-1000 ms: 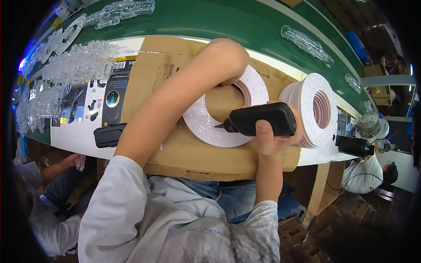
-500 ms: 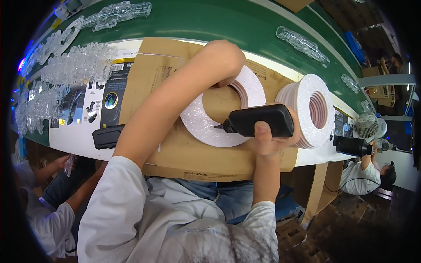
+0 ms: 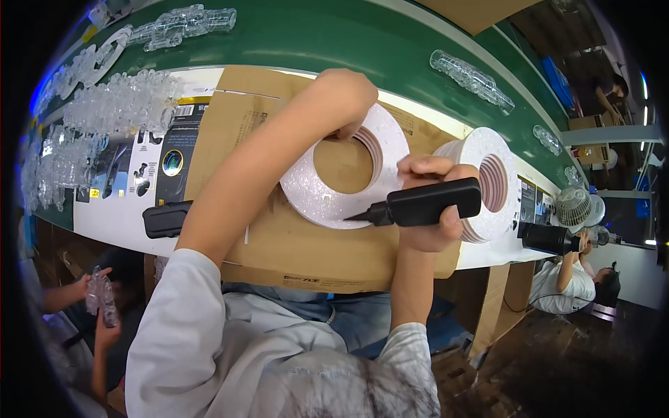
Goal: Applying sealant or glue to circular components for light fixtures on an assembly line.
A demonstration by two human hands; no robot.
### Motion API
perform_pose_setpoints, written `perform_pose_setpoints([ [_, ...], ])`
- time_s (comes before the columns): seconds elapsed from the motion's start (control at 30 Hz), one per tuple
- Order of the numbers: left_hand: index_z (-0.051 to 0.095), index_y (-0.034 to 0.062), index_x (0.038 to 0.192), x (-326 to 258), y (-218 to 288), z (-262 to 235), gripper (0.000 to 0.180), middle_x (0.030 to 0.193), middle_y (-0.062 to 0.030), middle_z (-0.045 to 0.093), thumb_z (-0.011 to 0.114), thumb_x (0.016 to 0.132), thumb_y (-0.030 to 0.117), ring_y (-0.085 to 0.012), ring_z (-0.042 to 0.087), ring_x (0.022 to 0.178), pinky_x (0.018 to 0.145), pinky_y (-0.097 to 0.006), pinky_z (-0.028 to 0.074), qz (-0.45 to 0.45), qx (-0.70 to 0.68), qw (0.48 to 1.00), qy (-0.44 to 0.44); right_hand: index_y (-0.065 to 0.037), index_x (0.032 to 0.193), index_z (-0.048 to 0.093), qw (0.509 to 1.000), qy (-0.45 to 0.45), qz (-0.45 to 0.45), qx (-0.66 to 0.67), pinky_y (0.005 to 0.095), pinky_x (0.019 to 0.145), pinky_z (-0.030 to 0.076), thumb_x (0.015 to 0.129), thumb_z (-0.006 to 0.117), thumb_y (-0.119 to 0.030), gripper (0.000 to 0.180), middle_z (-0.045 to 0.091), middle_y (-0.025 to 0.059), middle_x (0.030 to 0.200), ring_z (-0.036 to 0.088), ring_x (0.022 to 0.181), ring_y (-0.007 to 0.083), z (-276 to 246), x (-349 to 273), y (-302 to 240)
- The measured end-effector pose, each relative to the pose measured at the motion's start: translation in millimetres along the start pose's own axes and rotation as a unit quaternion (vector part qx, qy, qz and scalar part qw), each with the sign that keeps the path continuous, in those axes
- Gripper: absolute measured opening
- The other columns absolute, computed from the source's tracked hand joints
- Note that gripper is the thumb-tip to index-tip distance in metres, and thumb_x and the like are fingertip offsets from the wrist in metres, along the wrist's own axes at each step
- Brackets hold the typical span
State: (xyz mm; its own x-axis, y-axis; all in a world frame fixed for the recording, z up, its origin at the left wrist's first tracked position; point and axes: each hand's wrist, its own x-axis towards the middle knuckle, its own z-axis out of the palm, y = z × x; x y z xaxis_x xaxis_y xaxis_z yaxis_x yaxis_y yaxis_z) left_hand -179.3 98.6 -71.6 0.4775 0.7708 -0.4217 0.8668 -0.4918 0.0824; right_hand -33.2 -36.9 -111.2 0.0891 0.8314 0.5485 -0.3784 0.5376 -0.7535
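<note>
A stack of round white glittery rings (image 3: 327, 202) lies on brown cardboard (image 3: 306, 254) in front of me. My left arm crosses over it, and my left hand (image 3: 345, 97) is bent at the wrist with its fingers curled over the far inner edge of the ring; part of those fingers is hidden. My right hand (image 3: 435, 226) grips a black squeeze bottle (image 3: 432, 202) lying nearly level. The bottle's pointed black nozzle (image 3: 366, 216) points left, its tip at the near part of the top ring. Another stack of white rings (image 3: 479, 181) stands right behind my right hand.
Many clear plastic pieces (image 3: 118, 104) are heaped at the left. A black case-like object (image 3: 166, 219) sits beside my left forearm. Another clear piece (image 3: 474, 82) lies on the green surface (image 3: 334, 35). A small fan (image 3: 575, 207) and a co-worker (image 3: 571, 282) are at the right.
The bottle's nozzle has shifted from the ring's inner side to near its outer edge. My right hand's fingers have opened up somewhat around the bottle. The co-worker at left has raised a clear piece.
</note>
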Motion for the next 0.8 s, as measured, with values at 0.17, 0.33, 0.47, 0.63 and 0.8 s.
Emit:
perform_pose_setpoints([
  [0.17,0.076,0.0044,0.076,1.1,-9.1,2.0,0.028,0.083,-0.012,0.074,0.084,0.049,0.006,-0.0258,0.073,0.074,0.064,-0.037,0.059,-0.004,0.01,0.999,0.035,-0.015,0.126,0.043,0.976,-0.039,0.054,0.209,0.0518,0.103,0.038,0.091,0.059,-0.031,0.042,0.053,0.0087,0.101,0.052,0.088,0.0243,4.2,-0.5,-3.2],
  [0.33,0.074,-0.0009,0.076,3.9,-17.9,5.8,0.027,0.081,-0.0164,0.072,0.082,0.051,0.004,-0.0293,0.072,0.074,0.063,-0.039,0.058,0.006,-0.011,1.0,0.028,-0.017,0.119,0.05,0.964,-0.031,0.071,0.255,0.0381,0.079,0.037,0.081,0.069,-0.056,0.058,0.046,0.0036,0.095,0.044,0.089,0.0215,4.0,3.1,-8.5],
  [0.47,0.07,-0.0058,0.077,5.1,-7.3,-1.6,0.028,0.081,-0.0193,0.071,0.081,0.054,0.005,-0.0317,0.071,0.076,0.063,-0.041,0.058,-0.005,-0.029,1.0,0.004,-0.016,0.101,0.047,0.965,-0.069,0.045,0.25,0.0366,0.073,0.036,0.08,0.069,-0.061,0.054,0.049,0.0019,0.091,0.046,0.081,0.0187,-6.8,14.9,-21.8],
  [0.63,0.076,0.001,0.075,5.5,-8.5,0.6,0.022,0.08,-0.0131,0.073,0.084,0.056,0.006,-0.0258,0.072,0.072,0.063,-0.038,0.058,0.026,-0.021,0.999,0.002,-0.014,0.099,0.047,0.966,-0.093,0.009,0.241,0.0328,0.069,0.036,0.081,0.063,-0.071,0.061,0.051,-0.0011,0.075,0.047,0.065,0.0158,-13.2,19.4,-6.1],
  [0.8,0.076,0.0014,0.077,-3.2,-3.3,-1.8,0.024,0.083,-0.0124,0.074,0.085,0.056,0.008,-0.0257,0.072,0.073,0.065,-0.038,0.058,0.023,-0.015,0.999,-0.024,-0.014,0.083,0.048,0.945,-0.13,0.066,0.294,0.0329,0.066,0.037,0.097,0.043,-0.06,0.049,0.052,0.0021,0.069,0.047,0.066,0.0171,-12.7,11.6,-5.3],
])
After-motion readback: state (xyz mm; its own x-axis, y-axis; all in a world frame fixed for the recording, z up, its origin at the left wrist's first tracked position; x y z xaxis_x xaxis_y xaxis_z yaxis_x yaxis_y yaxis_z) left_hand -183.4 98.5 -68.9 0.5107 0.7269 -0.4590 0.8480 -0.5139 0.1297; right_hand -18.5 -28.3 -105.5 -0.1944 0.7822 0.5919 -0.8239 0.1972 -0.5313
